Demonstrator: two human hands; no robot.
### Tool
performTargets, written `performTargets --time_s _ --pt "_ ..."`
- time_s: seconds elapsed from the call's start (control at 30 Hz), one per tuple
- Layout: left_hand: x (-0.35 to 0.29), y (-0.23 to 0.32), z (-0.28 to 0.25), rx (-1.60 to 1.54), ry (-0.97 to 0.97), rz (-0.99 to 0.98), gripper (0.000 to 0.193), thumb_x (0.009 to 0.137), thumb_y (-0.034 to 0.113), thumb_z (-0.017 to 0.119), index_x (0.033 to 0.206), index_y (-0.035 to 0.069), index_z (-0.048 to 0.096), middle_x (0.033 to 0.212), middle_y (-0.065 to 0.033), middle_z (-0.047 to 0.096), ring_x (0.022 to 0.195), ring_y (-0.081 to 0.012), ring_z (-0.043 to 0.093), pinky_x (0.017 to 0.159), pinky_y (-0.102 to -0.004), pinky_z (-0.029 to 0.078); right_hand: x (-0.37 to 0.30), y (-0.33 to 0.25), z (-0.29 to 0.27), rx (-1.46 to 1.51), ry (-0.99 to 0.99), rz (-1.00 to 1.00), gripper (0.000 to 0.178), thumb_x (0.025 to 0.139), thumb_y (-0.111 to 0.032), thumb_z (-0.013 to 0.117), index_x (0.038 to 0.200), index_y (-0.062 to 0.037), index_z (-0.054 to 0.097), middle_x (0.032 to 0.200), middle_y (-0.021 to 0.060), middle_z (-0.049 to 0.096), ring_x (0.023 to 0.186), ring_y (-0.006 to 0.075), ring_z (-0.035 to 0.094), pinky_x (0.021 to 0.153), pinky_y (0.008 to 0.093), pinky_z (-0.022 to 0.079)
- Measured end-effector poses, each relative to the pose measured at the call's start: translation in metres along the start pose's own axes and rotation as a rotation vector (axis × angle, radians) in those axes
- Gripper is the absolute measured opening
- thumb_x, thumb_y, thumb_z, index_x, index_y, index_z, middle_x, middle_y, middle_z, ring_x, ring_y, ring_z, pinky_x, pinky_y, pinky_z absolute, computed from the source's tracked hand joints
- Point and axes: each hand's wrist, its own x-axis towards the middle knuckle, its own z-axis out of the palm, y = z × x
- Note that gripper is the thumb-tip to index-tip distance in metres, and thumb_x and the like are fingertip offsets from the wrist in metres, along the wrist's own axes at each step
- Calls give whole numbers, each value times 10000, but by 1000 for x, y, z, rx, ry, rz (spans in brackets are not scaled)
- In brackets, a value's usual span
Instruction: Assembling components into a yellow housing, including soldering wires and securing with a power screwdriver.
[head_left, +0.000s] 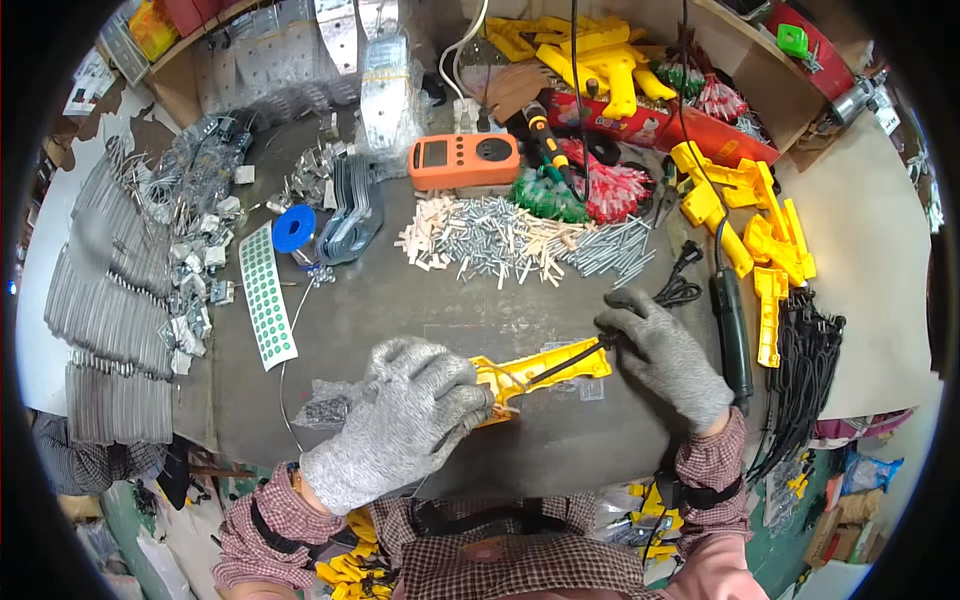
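A yellow plastic housing half point(575, 368) with an open, hollow side up lies in front of me at the middle of the table. My left hand point(405, 415), in a grey knit glove, is closed around its left end and hides that part. A black power cord point(562, 370) runs along the hollow handle and out at its right end, with thin pale wires at the inner end. My right hand point(665, 350), gloved too, pinches the cord just beyond the handle. The cord's coiled rest and its plug point(687, 252) lie behind the right hand.
Behind lie metal pins point(490, 240), red and green parts and an orange meter point(464, 160). Yellow housings point(740, 200), a black-handled tool point(732, 330) and black cords point(805, 370) are at right. Left are a green-dotted sticker sheet point(267, 300), a blue spool point(293, 229) and stacked metal plates point(115, 320).
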Motion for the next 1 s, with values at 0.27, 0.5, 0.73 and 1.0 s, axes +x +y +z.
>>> performTargets --time_s 0.27,0.5,0.73,1.0 --pt "-47 31 -5 210 -191 65 300 823 335 736 1033 130 671 1066 -57 623 1084 -256 594 1043 -553 422 -65 -37 -48 42 -163 3 259 813 -64 676 1070 -56 648 1086 164 601 1018 383 624 878 450 513" --pt "-15 -158 -66 175 543 -441 257 959 217 609 1133 29 627 1078 -163 651 1025 -346 635 956 -450 497 -54 -42 -36 352 172 159 189 837 -51 698 1018 -15 657 1025 165 665 940 348 660 839 383 529" --pt "-17 -302 -56 139 336 -840 277 785 226 799 965 39 701 894 -149 740 848 -257 719 802 -359 556 1 -86 -16 247 -36 -149 133 858 -29 694 982 -9 650 997 160 668 903 342 662 831 374 532" --pt "19 -83 -79 -904 436 -367 125 910 35 701 1027 35 658 992 -46 667 937 -125 651 858 -328 567 12 -102 -13 362 357 -186 702 712 -115 852 1317 -1 514 1339 222 533 1266 366 527 1030 442 468"
